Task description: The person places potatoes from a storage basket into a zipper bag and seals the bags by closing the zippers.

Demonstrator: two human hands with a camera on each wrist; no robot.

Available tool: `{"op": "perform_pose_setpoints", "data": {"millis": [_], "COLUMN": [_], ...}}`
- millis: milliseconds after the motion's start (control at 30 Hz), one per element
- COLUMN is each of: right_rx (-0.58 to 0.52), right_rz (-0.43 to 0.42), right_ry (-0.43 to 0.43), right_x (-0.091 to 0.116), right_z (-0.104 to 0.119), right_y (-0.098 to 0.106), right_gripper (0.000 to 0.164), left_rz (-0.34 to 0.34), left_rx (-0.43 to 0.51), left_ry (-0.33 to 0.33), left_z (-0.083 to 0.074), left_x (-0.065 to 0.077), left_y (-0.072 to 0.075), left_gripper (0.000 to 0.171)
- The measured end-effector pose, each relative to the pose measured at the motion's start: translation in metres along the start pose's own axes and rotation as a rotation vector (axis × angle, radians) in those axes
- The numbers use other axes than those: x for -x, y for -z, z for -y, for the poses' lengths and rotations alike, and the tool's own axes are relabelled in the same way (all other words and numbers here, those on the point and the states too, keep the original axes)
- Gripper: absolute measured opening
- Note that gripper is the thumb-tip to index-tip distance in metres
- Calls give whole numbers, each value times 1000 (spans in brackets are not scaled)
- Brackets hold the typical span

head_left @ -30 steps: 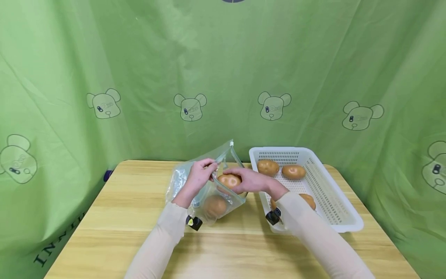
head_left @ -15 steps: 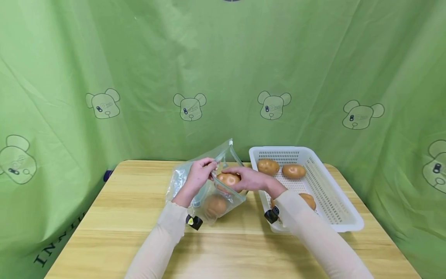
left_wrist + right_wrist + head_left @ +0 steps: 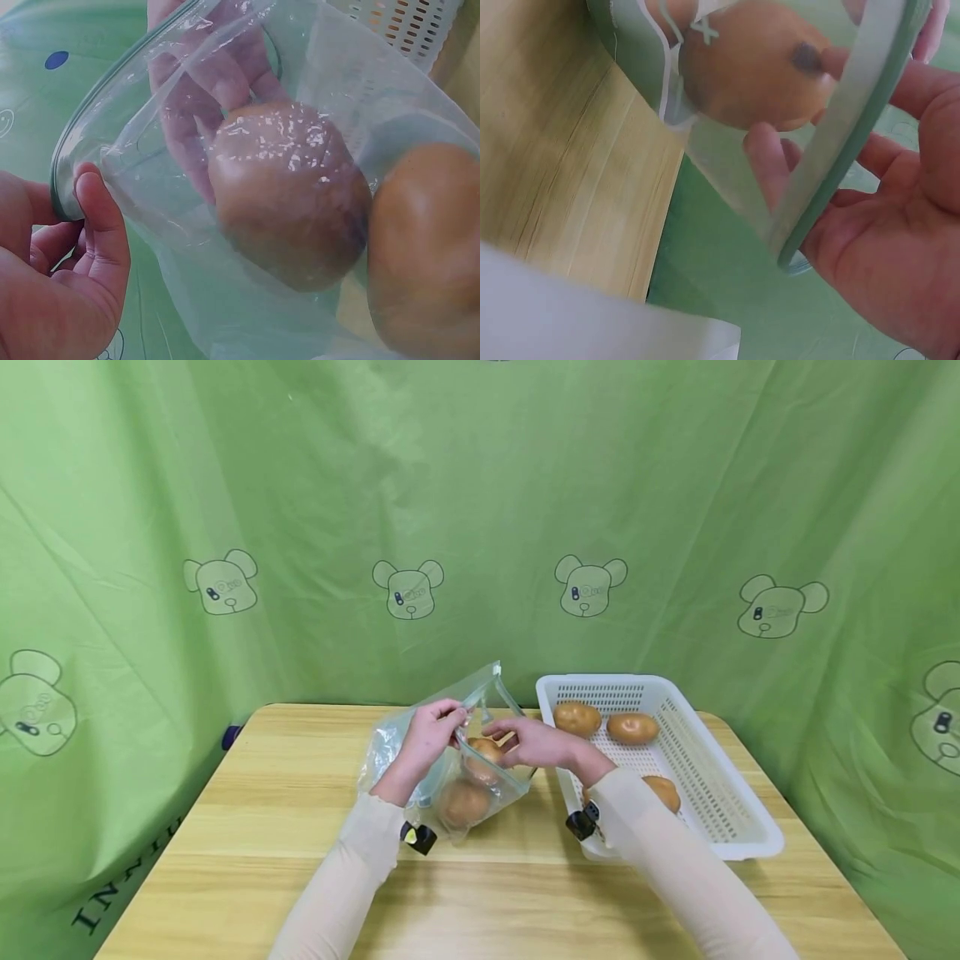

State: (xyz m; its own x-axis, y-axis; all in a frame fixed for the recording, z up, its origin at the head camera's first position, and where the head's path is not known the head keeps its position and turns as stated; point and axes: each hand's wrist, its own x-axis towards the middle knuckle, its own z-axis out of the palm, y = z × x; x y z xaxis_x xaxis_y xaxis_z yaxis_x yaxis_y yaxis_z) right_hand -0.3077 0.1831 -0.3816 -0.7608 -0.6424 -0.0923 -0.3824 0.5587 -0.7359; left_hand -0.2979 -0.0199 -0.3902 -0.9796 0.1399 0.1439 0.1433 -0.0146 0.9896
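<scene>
My left hand (image 3: 431,735) pinches the rim of a clear zip bag (image 3: 390,747) between thumb and fingers, and the bag's mouth gapes to the right. Low in the bag lies a potato (image 3: 463,803). A second potato (image 3: 482,758) sits just inside the mouth, touching or nearly touching the first. My right hand (image 3: 538,743) reaches into the mouth with its fingers spread and loose beside this second potato. In the right wrist view, a fingertip (image 3: 834,63) seems to touch the potato (image 3: 750,67) through or behind the plastic. The left wrist view shows both potatoes through the film.
A white slotted basket (image 3: 738,777) stands to the right of the bag. Two potatoes (image 3: 632,728) lie at its back, and my right sleeve partly covers more potato (image 3: 663,793) near the front. A green curtain (image 3: 480,527) hangs behind the wooden table (image 3: 285,827).
The second potato has moved down and left, deeper into the bag. My right fingers have loosened from around it. The left hand keeps its pinch on the bag's rim.
</scene>
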Motion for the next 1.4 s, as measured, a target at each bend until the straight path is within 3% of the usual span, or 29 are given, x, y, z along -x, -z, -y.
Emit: {"op": "perform_pose_setpoints", "data": {"millis": [167, 233, 567, 833, 1067, 1400], "right_rx": [-16, -20, 4, 65, 39, 163], "right_rz": [-25, -31, -62, -145, -200, -243], "right_ry": [6, 5, 35, 70, 43, -12], "right_x": [1, 5, 13, 43, 71, 109], "right_z": [0, 10, 4, 9, -9, -37], "right_y": [0, 0, 10, 33, 49, 49], "right_gripper": [50, 47, 42, 41, 37, 40], "left_rz": [-11, -15, -33, -42, -34, -24], "left_rx": [-7, -8, -26, -19, -14, -16], "left_ry": [-9, -9, 4, -17, -9, -2], "left_z": [1, 2, 5, 7, 7, 6], "left_x": [0, 0, 0, -2, -2, -1], "left_y": [0, 0, 4, 6, 7, 10], "left_gripper": [19, 19, 18, 18, 17, 18]}}
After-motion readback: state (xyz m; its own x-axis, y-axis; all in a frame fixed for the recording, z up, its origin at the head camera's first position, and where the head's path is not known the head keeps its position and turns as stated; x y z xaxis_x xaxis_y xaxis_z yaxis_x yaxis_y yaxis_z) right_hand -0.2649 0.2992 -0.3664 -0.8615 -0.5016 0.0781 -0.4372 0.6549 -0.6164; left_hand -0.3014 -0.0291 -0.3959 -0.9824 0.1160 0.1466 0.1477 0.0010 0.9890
